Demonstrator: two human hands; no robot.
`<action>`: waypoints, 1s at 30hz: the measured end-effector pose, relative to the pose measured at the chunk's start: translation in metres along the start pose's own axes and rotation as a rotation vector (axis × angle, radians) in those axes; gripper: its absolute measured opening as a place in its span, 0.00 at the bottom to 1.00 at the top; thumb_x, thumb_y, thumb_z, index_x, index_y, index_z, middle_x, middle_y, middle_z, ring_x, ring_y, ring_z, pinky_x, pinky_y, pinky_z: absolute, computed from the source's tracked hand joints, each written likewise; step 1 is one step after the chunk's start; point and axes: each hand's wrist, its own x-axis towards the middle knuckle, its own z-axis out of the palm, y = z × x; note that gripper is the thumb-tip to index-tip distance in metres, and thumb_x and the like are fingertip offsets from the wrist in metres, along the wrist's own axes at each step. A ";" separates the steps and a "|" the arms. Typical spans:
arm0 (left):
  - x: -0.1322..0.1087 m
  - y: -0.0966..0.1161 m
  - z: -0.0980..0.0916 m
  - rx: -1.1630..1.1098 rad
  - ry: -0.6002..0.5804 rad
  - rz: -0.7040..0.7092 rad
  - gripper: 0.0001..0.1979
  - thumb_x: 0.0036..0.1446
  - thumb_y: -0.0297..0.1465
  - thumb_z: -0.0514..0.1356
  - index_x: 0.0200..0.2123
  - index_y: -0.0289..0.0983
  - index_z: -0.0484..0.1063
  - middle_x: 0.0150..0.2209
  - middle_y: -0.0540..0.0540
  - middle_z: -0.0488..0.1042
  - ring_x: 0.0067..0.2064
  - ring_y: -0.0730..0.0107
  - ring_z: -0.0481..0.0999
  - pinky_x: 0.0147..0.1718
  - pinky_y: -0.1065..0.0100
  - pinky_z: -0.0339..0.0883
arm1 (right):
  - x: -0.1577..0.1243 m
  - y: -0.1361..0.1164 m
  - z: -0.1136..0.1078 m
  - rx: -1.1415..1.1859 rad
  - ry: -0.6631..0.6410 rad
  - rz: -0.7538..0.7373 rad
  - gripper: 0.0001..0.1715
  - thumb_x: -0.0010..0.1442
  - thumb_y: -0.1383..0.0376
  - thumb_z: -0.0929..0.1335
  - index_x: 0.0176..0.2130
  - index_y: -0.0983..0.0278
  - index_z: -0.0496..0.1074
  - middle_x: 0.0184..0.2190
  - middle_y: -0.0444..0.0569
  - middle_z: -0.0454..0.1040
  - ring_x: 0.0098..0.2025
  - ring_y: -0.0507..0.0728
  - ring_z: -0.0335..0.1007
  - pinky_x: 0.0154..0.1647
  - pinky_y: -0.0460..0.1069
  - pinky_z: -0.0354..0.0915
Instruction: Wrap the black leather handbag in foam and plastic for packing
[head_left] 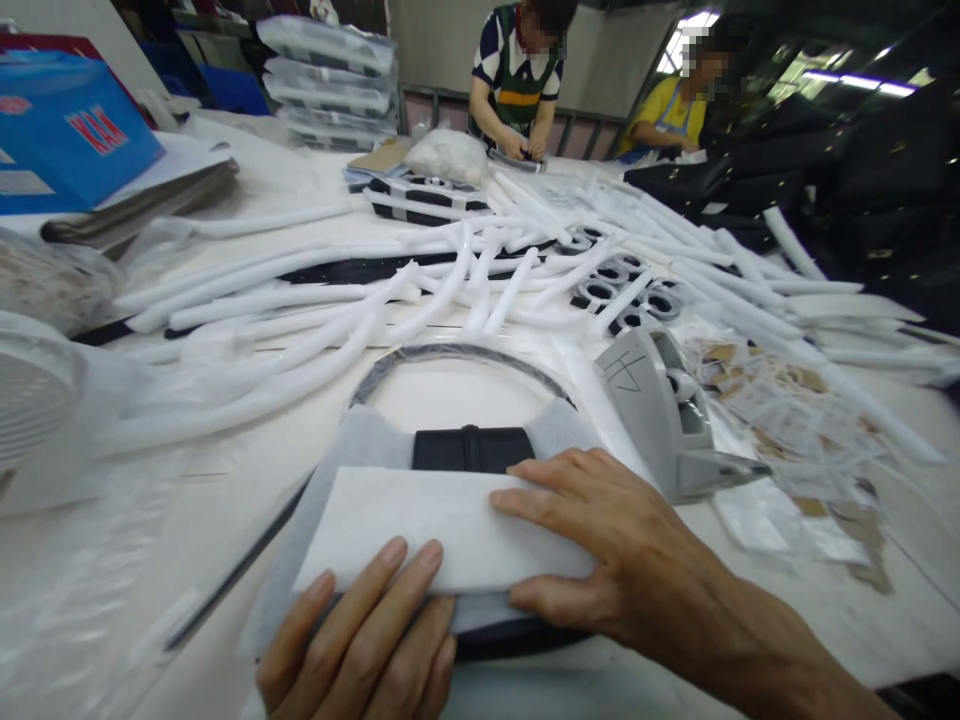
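Observation:
A black handbag (472, 450) lies flat on the table in front of me, its curved dark handle (457, 355) arching away. A folded white foam sheet (420, 525) covers the near part of the bag. My left hand (367, 640) rests with fingers stretched flat on the sheet's near edge. My right hand (607, 550) lies flat and spread on the sheet's right side, pressing it down. Neither hand grips anything.
A grey tape dispenser (667, 420) stands just right of the bag. Many white foam-wrapped straps (315, 310) sprawl across the table's middle. A blue box (67, 130) sits far left. Small tags (780, 400) lie at right. Two people work at the far end.

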 end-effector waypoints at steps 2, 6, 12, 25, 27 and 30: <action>0.000 0.000 0.000 0.002 0.010 0.000 0.08 0.62 0.29 0.59 0.43 0.43 0.75 0.49 0.49 0.79 0.56 0.59 0.73 0.64 0.52 0.51 | 0.000 0.003 0.000 0.007 0.013 -0.028 0.27 0.54 0.50 0.74 0.52 0.54 0.73 0.51 0.48 0.75 0.49 0.59 0.72 0.51 0.55 0.68; 0.004 0.001 0.001 -0.076 -0.004 0.011 0.07 0.62 0.27 0.59 0.40 0.42 0.76 0.46 0.50 0.80 0.51 0.63 0.77 0.63 0.55 0.53 | 0.003 0.005 -0.001 0.007 -0.032 -0.050 0.27 0.55 0.50 0.73 0.53 0.52 0.72 0.54 0.47 0.74 0.53 0.59 0.71 0.56 0.56 0.65; 0.004 0.005 0.006 -0.167 0.062 -0.072 0.05 0.61 0.25 0.60 0.37 0.38 0.76 0.44 0.47 0.81 0.46 0.68 0.79 0.54 0.63 0.60 | 0.001 -0.016 0.006 -0.133 -0.022 -0.083 0.17 0.63 0.60 0.68 0.52 0.56 0.72 0.58 0.48 0.71 0.60 0.63 0.64 0.64 0.66 0.56; 0.003 0.008 0.012 -0.110 0.083 -0.024 0.08 0.63 0.26 0.59 0.43 0.37 0.77 0.40 0.47 0.82 0.43 0.66 0.79 0.49 0.62 0.59 | -0.030 -0.043 0.040 -0.227 0.018 -0.109 0.45 0.56 0.46 0.70 0.61 0.72 0.64 0.61 0.62 0.65 0.63 0.68 0.60 0.62 0.63 0.61; 0.003 0.009 0.013 -0.111 0.103 -0.009 0.08 0.63 0.26 0.58 0.42 0.36 0.77 0.43 0.46 0.81 0.44 0.65 0.79 0.50 0.62 0.58 | -0.031 -0.046 0.051 -0.293 0.069 -0.086 0.40 0.57 0.51 0.71 0.61 0.71 0.64 0.61 0.61 0.66 0.63 0.67 0.61 0.62 0.62 0.61; 0.004 0.011 0.014 -0.121 0.106 0.012 0.09 0.64 0.23 0.55 0.41 0.34 0.76 0.47 0.43 0.80 0.48 0.64 0.78 0.54 0.60 0.57 | -0.031 -0.049 0.067 -0.386 0.186 -0.067 0.25 0.63 0.65 0.65 0.58 0.70 0.66 0.59 0.57 0.69 0.60 0.64 0.64 0.61 0.60 0.61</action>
